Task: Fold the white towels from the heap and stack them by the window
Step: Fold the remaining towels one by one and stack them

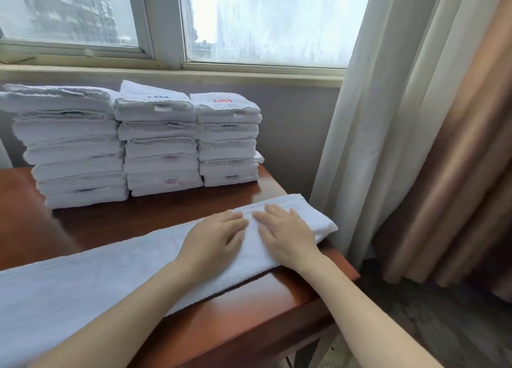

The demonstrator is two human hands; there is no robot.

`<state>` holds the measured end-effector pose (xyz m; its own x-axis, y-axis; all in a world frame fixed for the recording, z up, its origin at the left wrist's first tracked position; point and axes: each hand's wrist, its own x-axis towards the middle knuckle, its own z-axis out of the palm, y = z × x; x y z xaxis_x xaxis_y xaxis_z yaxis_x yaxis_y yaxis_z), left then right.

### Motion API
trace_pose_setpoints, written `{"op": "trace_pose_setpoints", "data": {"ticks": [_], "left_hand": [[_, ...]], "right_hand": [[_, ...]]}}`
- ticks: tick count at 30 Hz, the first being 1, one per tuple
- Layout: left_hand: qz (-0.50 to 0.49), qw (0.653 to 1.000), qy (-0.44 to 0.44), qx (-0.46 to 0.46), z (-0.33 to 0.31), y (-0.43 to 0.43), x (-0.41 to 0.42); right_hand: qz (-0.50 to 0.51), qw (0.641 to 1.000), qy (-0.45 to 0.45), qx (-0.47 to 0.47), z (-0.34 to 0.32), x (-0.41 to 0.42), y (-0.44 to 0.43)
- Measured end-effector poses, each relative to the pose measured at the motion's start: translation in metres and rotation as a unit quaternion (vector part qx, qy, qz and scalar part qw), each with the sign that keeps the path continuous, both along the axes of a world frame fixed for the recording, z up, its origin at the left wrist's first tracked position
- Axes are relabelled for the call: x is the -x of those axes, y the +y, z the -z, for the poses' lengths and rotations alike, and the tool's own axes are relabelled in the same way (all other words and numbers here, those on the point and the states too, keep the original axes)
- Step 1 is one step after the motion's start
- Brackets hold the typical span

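Observation:
A long white towel [110, 270], folded lengthwise into a strip, lies across the near part of the wooden table [221, 320]. My left hand [213, 240] and my right hand [285, 234] rest flat on its right part, side by side, fingers spread and pointing away from me. Neither hand grips the cloth. Three stacks of folded white towels stand at the back of the table under the window: a left stack [72, 146], a middle stack [160, 140] and a right stack [228, 140], each several towels high.
The window sill [166, 72] runs behind the stacks. Cream and brown curtains [415, 118] hang to the right, close to the table's right edge. Carpeted floor [443, 326] lies beyond that edge.

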<state>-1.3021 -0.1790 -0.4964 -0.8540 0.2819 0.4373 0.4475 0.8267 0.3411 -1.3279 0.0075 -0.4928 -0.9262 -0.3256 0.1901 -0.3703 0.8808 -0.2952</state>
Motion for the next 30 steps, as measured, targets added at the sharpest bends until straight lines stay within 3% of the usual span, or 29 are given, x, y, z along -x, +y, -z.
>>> {"op": "trace_pose_setpoints", "data": {"ticks": [3,8,13,16,21,27,30], "left_hand": [[0.01,0.994,-0.089,0.067,0.002,-0.003,0.007],[0.005,0.986,-0.118,0.119,0.001,-0.002,0.008],[-0.049,0.992,-0.072,0.087,-0.016,0.02,0.018],[-0.049,0.989,-0.113,0.084,-0.026,0.048,0.036],[-0.067,0.978,-0.19,0.062,-0.036,0.093,0.069],[-0.104,0.958,-0.266,0.036,-0.038,0.115,0.087],[-0.086,0.967,-0.236,-0.042,-0.038,0.117,0.093]], "right_hand": [[0.049,0.998,-0.009,-0.043,-0.002,0.011,0.015],[0.115,0.992,0.046,-0.008,-0.005,0.008,0.031],[0.17,0.977,0.076,0.103,-0.011,-0.008,0.053],[0.194,0.962,0.044,0.185,-0.012,-0.018,0.068],[0.246,0.903,-0.021,0.352,0.001,-0.029,0.091],[0.241,0.885,-0.028,0.398,0.011,-0.033,0.111],[0.217,0.878,-0.025,0.425,0.009,-0.031,0.118]]}}
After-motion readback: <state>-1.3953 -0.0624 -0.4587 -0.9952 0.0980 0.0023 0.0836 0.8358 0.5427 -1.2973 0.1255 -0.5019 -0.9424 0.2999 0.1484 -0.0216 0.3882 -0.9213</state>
